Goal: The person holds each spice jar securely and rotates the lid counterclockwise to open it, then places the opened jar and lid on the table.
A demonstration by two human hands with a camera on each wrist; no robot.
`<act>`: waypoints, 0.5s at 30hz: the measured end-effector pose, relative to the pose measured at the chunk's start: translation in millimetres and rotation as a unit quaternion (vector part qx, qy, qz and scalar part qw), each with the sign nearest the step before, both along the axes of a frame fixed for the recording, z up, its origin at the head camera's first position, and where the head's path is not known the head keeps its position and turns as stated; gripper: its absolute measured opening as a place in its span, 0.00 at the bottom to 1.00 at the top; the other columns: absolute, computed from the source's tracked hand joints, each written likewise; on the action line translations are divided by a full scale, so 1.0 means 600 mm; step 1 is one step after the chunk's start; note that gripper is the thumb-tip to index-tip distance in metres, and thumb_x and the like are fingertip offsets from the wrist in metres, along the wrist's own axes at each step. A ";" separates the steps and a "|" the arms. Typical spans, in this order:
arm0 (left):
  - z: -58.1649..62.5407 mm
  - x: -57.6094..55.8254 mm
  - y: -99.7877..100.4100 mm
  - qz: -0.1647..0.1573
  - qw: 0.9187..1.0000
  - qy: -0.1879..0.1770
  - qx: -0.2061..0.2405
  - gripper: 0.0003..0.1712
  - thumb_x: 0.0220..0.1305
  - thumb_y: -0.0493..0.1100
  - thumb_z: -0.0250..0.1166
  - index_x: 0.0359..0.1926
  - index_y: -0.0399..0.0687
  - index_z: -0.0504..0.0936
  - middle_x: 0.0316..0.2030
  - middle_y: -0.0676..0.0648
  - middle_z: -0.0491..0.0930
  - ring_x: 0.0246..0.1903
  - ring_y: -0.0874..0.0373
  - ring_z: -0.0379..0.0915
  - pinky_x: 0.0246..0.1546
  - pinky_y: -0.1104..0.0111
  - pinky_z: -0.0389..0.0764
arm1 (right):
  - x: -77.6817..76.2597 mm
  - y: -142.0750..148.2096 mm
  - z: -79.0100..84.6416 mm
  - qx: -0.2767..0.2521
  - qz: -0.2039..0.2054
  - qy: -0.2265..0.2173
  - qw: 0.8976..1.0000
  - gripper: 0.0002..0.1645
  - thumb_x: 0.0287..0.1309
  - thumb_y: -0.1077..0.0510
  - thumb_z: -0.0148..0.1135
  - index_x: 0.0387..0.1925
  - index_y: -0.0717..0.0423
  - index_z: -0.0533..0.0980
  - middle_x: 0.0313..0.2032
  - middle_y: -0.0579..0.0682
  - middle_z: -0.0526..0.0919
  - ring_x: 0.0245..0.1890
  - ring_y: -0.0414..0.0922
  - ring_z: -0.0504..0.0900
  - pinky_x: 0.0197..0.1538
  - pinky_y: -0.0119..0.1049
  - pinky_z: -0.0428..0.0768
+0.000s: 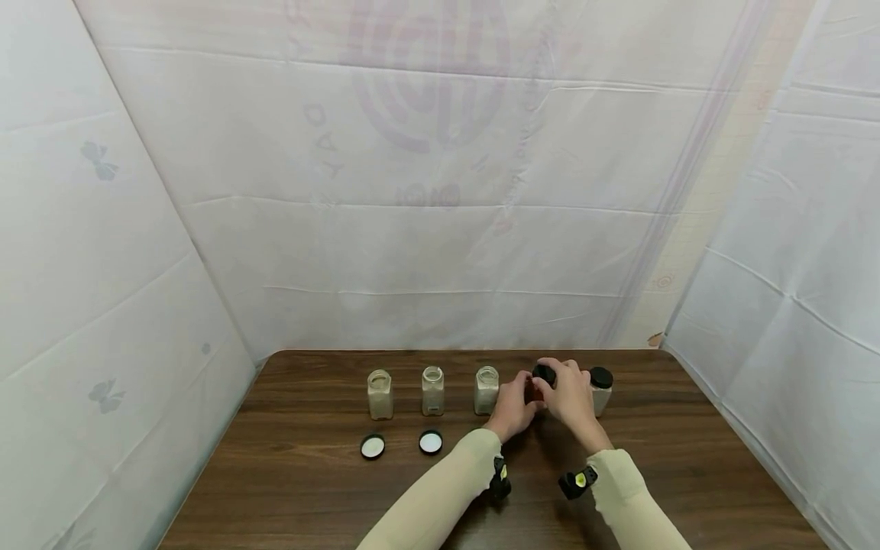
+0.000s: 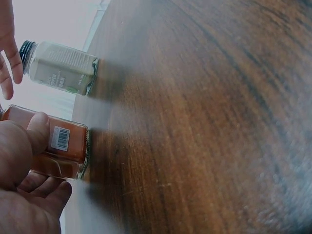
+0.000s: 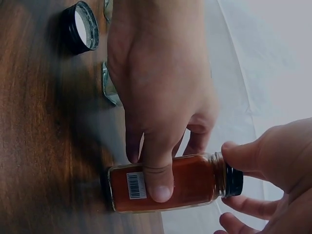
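My left hand (image 1: 510,409) grips a square glass jar of reddish-brown powder (image 3: 190,180), thumb flat beside its barcode label. The jar stands upright with its base at the tabletop. At its neck, my right hand (image 1: 572,397) pinches the black screw lid (image 3: 234,181) between thumb and fingers. The lid sits on the jar's mouth. In the head view the hands hide most of this jar. Just right of it is another jar (image 2: 63,68) with pale contents and a black lid (image 1: 601,377).
Three lidless jars with pale contents, a left one (image 1: 380,397), a middle one (image 1: 432,393) and a right one (image 1: 486,391), stand in a row. Two black lids with white liners, one left (image 1: 373,446) and one right (image 1: 430,441), lie before them on the wooden table (image 1: 302,489).
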State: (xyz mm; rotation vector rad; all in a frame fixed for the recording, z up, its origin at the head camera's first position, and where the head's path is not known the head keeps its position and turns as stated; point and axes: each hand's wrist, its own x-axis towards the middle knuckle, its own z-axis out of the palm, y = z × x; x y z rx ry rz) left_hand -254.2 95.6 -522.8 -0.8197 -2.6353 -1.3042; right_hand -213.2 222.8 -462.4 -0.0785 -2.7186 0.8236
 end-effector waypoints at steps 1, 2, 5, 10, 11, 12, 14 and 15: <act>-0.001 0.000 0.000 0.000 1.000 0.004 -0.001 0.22 0.68 0.41 0.70 0.58 0.42 0.75 0.47 0.43 0.84 0.49 0.49 0.82 0.49 0.62 0.82 | 0.001 0.000 0.000 -0.002 0.002 -0.002 1.000 0.25 0.69 0.55 0.66 0.65 0.55 0.78 0.58 0.68 0.75 0.48 0.66 0.70 0.44 0.57 0.69; -0.001 0.000 0.001 0.000 1.000 0.005 -0.002 0.21 0.68 0.40 0.70 0.58 0.42 0.75 0.46 0.44 0.84 0.48 0.50 0.82 0.48 0.62 0.82 | 0.001 0.001 0.000 -0.003 0.005 -0.004 1.000 0.25 0.69 0.57 0.65 0.65 0.55 0.77 0.59 0.69 0.74 0.49 0.67 0.70 0.45 0.58 0.70; -0.002 -0.002 0.002 0.002 1.000 0.007 -0.003 0.19 0.68 0.38 0.69 0.57 0.42 0.75 0.45 0.45 0.84 0.46 0.51 0.82 0.47 0.64 0.81 | 0.002 0.001 0.002 -0.008 0.015 -0.012 1.000 0.26 0.70 0.60 0.63 0.68 0.56 0.74 0.63 0.69 0.72 0.56 0.71 0.68 0.51 0.66 0.69; 0.000 -0.003 0.002 0.004 1.000 0.006 -0.001 0.18 0.67 0.35 0.68 0.56 0.43 0.75 0.43 0.46 0.84 0.44 0.53 0.81 0.45 0.65 0.81 | 0.001 -0.001 0.006 -0.014 0.018 -0.022 0.999 0.29 0.70 0.61 0.61 0.70 0.59 0.71 0.66 0.69 0.71 0.59 0.74 0.66 0.57 0.71 0.67; 0.001 -0.003 0.002 0.005 1.000 0.007 0.000 0.19 0.67 0.35 0.68 0.56 0.43 0.75 0.43 0.46 0.84 0.44 0.53 0.82 0.45 0.65 0.81 | 0.001 -0.001 0.005 -0.015 0.017 -0.022 0.999 0.29 0.70 0.61 0.61 0.70 0.59 0.71 0.66 0.69 0.71 0.60 0.74 0.66 0.57 0.71 0.66; 0.001 -0.002 0.002 0.005 1.000 0.006 -0.001 0.19 0.67 0.36 0.68 0.57 0.43 0.75 0.44 0.46 0.84 0.44 0.52 0.82 0.45 0.65 0.81 | 0.001 -0.001 0.005 -0.016 0.016 -0.023 0.999 0.30 0.69 0.61 0.62 0.70 0.60 0.71 0.66 0.69 0.72 0.60 0.74 0.67 0.57 0.71 0.66; 0.001 -0.001 0.001 0.004 1.000 0.002 -0.001 0.20 0.68 0.36 0.68 0.58 0.42 0.75 0.45 0.45 0.84 0.45 0.52 0.82 0.46 0.64 0.82 | 0.002 -0.001 0.004 -0.018 0.012 -0.025 0.999 0.30 0.69 0.60 0.62 0.70 0.61 0.71 0.66 0.69 0.72 0.59 0.73 0.67 0.57 0.71 0.66; 0.001 -0.001 0.001 0.004 1.000 -0.001 -0.001 0.20 0.68 0.36 0.68 0.58 0.42 0.75 0.46 0.44 0.84 0.46 0.52 0.82 0.47 0.64 0.82 | 0.002 -0.001 0.004 -0.020 0.010 -0.026 0.999 0.30 0.69 0.59 0.63 0.69 0.61 0.71 0.66 0.68 0.72 0.59 0.72 0.67 0.58 0.70 0.66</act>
